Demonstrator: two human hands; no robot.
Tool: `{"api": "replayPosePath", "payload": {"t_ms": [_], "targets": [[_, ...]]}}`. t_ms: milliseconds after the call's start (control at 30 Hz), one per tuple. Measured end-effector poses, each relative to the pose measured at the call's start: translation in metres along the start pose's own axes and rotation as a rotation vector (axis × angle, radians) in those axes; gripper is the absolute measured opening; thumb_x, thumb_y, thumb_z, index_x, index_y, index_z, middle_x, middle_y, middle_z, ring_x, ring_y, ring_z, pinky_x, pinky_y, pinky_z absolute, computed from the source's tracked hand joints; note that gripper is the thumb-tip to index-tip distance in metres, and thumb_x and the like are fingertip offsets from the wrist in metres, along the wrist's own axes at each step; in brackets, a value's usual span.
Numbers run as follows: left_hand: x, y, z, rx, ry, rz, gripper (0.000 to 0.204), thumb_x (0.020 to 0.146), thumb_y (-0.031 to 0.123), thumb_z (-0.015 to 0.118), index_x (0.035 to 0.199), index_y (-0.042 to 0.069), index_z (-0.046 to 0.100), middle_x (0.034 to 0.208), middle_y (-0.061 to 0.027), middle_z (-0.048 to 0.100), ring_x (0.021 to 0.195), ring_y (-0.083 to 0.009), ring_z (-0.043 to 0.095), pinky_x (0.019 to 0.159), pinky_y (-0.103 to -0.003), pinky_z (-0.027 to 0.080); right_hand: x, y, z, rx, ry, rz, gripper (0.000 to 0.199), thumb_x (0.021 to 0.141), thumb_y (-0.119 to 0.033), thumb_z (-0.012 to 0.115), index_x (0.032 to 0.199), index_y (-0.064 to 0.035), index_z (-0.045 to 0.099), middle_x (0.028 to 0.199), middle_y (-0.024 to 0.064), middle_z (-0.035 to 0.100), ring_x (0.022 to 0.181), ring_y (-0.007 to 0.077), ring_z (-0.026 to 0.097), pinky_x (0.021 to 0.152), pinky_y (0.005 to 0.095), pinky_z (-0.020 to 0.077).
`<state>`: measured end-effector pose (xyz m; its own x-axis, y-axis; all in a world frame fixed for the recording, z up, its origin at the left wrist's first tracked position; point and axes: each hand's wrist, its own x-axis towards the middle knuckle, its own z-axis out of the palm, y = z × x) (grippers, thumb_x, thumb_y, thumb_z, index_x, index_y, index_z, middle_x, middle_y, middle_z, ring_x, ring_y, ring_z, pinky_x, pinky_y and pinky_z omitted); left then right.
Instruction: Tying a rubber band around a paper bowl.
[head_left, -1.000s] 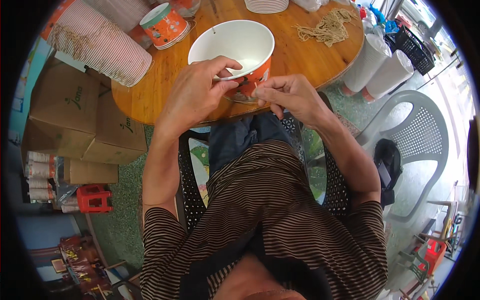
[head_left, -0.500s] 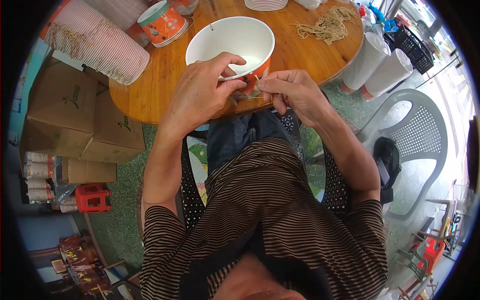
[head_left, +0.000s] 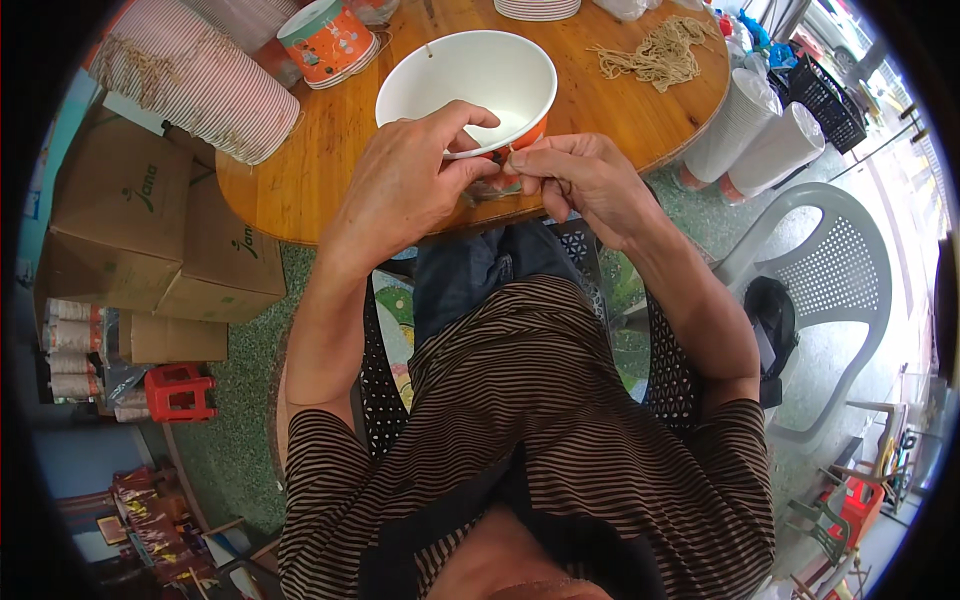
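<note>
A large paper bucket (head_left: 450, 75), white inside and orange outside, stands tilted toward me at the table's near edge. My left hand (head_left: 405, 175) grips its near rim, fingers over the inside and thumb on the outer wall. Close beside that thumb, my right hand (head_left: 585, 180) pinches a thin tan string (head_left: 511, 150) against the outside just under the rim. Most of the string is hidden by the fingers. Another short bit of string (head_left: 430, 50) pokes through the bucket's far left wall.
Loose tan strings (head_left: 665, 55) lie in a pile at the right of the round wooden table (head_left: 270, 205). Nested paper buckets (head_left: 200, 80) lean at the left, beside an orange one (head_left: 328, 45). Cardboard boxes (head_left: 120, 220) stand left; a grey plastic chair (head_left: 860, 260) is at right.
My right fingertips have moved slightly left and up against the rim, and less of the string shows. The bucket has shifted a little to the right in view.
</note>
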<state>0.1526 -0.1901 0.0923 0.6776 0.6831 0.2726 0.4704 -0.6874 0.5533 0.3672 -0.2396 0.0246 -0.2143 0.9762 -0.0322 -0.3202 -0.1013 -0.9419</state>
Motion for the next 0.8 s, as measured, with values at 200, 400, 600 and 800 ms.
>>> {"api": "replayPosePath", "payload": {"t_ms": [200, 400, 600, 800], "targets": [[0.0, 0.001, -0.003, -0.002, -0.035, -0.037, 0.033, 0.094, 0.007, 0.07, 0.126, 0.005, 0.064, 0.092, -0.0154, 0.076, 0.086, -0.0245, 0.075, 0.081, -0.036, 0.059, 0.002, -0.001, 0.001, 0.009, 0.01, -0.011, 0.023, 0.093, -0.024, 0.074, 0.095, -0.0006, 0.078, 0.078, 0.0032, 0.069, 0.053, 0.006, 0.055, 0.049, 0.0202, 0.0418], [0.004, -0.007, -0.008, -0.073, -0.041, 0.047, 0.028, 0.102, 0.01, 0.059, 0.129, 0.003, 0.062, 0.097, -0.0186, 0.074, 0.091, -0.0303, 0.073, 0.08, -0.038, 0.055, 0.003, -0.004, 0.004, -0.001, 0.021, -0.006, 0.022, 0.093, -0.023, 0.075, 0.09, -0.0022, 0.077, 0.078, 0.0024, 0.07, 0.051, 0.0049, 0.055, 0.048, 0.0196, 0.0419], [0.023, -0.016, -0.015, -0.05, -0.149, 0.115, 0.025, 0.106, 0.009, 0.052, 0.127, 0.004, 0.066, 0.1, -0.0167, 0.073, 0.099, -0.0236, 0.072, 0.086, -0.034, 0.055, 0.004, -0.003, 0.003, -0.016, 0.025, -0.008, 0.022, 0.093, -0.025, 0.076, 0.088, -0.0026, 0.076, 0.077, 0.0012, 0.07, 0.05, 0.0042, 0.055, 0.046, 0.0197, 0.0399], [0.039, -0.009, -0.017, -0.135, -0.327, -0.04, 0.021, 0.102, 0.006, 0.057, 0.119, 0.003, 0.07, 0.092, -0.0109, 0.071, 0.088, -0.0186, 0.07, 0.082, -0.032, 0.055, 0.004, -0.003, -0.001, 0.007, 0.009, -0.02, 0.022, 0.093, -0.024, 0.076, 0.088, -0.0027, 0.076, 0.078, 0.0016, 0.07, 0.05, 0.0044, 0.053, 0.046, 0.0203, 0.0386]]}}
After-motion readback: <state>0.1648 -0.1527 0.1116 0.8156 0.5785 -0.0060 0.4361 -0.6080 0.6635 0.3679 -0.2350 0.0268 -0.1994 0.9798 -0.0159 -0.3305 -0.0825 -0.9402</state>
